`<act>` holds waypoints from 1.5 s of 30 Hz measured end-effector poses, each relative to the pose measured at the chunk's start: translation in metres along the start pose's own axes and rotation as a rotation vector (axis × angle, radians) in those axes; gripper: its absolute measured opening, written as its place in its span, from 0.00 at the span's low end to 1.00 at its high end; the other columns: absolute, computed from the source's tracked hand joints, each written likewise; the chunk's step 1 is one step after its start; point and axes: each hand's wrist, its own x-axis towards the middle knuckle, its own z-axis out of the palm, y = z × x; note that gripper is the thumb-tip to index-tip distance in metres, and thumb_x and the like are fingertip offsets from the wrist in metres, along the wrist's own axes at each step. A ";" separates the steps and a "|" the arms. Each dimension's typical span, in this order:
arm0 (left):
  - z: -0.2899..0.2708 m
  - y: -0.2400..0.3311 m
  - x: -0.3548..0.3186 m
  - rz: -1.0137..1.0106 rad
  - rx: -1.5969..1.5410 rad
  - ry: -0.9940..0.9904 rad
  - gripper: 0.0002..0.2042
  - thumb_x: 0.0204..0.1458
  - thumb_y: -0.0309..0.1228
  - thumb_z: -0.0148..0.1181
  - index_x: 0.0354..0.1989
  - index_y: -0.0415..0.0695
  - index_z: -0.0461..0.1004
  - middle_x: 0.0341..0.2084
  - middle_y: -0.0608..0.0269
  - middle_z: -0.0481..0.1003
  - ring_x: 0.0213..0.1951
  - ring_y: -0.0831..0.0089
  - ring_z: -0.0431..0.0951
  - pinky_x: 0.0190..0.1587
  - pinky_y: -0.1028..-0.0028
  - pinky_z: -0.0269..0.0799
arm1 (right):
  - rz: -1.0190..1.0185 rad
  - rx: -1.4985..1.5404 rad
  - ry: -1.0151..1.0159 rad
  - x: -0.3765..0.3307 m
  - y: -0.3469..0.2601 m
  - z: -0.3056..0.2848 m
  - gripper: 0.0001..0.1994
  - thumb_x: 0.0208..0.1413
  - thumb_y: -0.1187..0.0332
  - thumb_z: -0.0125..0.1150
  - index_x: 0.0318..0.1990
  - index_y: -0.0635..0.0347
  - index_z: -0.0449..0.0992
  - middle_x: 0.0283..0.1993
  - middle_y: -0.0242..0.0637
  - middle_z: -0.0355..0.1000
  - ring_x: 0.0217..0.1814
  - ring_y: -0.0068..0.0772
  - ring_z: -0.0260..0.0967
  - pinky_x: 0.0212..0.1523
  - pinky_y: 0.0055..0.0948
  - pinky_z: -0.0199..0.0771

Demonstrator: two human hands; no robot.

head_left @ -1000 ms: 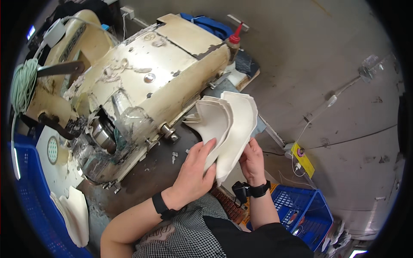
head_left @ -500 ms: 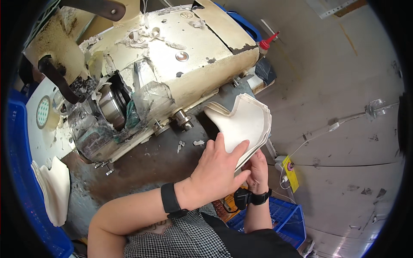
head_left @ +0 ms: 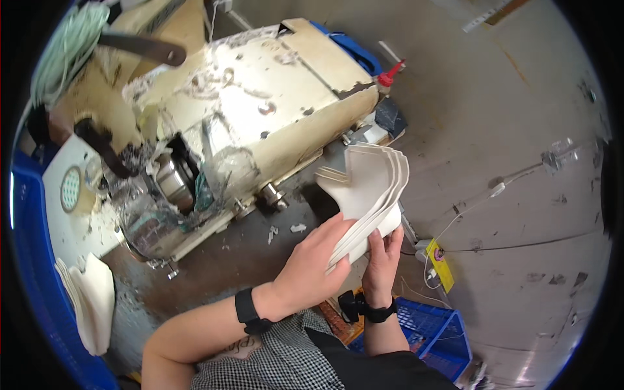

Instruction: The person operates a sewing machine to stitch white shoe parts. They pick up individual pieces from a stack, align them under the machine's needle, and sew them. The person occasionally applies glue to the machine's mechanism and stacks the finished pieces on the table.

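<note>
A stack of thin white cut pieces (head_left: 370, 182), with a notch at the far side and its layers fanned along the right edge, is held in front of me between both hands. My left hand (head_left: 312, 260) grips the near left part of the stack, its fingers partly behind the layers. My right hand (head_left: 382, 263) closes on the lower right edge, thumb against the pieces. Just left of the stack stands a worn cream-coloured machine (head_left: 286, 123) with a round metal drum (head_left: 174, 182) partly wrapped in plastic.
More folded white pieces (head_left: 96, 302) lie at the left by a blue crate (head_left: 32, 260). A roll of tape (head_left: 73, 188) stands on the white surface. Pale scraps lie on the machine and dark table (head_left: 195, 279). A blue basket (head_left: 448, 331) is below right.
The stack has tilted more upright and its layers have spread apart. My left hand has moved from lying over the top face to gripping the near left edge.
</note>
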 end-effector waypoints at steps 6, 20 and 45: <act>-0.002 -0.012 -0.014 -0.176 -0.371 0.032 0.23 0.52 0.23 0.55 0.58 0.35 0.61 0.47 0.50 0.73 0.49 0.64 0.75 0.51 0.70 0.69 | -0.555 -0.288 0.074 -0.026 -0.036 0.028 0.33 0.56 0.76 0.55 0.66 0.67 0.45 0.63 0.46 0.57 0.58 0.35 0.64 0.57 0.31 0.63; -0.023 -0.024 -0.023 -0.555 -1.436 -0.200 0.23 0.59 0.35 0.54 0.61 0.43 0.60 0.55 0.62 0.66 0.56 0.71 0.67 0.58 0.71 0.63 | -1.049 -0.903 -0.343 -0.046 -0.079 0.066 0.23 0.46 0.69 0.52 0.53 0.51 0.75 0.53 0.37 0.72 0.51 0.39 0.72 0.46 0.31 0.73; -0.023 -0.023 -0.016 -0.592 -0.725 0.026 0.20 0.57 0.28 0.54 0.58 0.40 0.65 0.50 0.61 0.71 0.50 0.71 0.73 0.51 0.73 0.70 | -0.823 -0.601 -0.226 -0.026 -0.049 0.053 0.25 0.42 0.81 0.57 0.53 0.59 0.73 0.51 0.45 0.73 0.47 0.45 0.74 0.42 0.33 0.75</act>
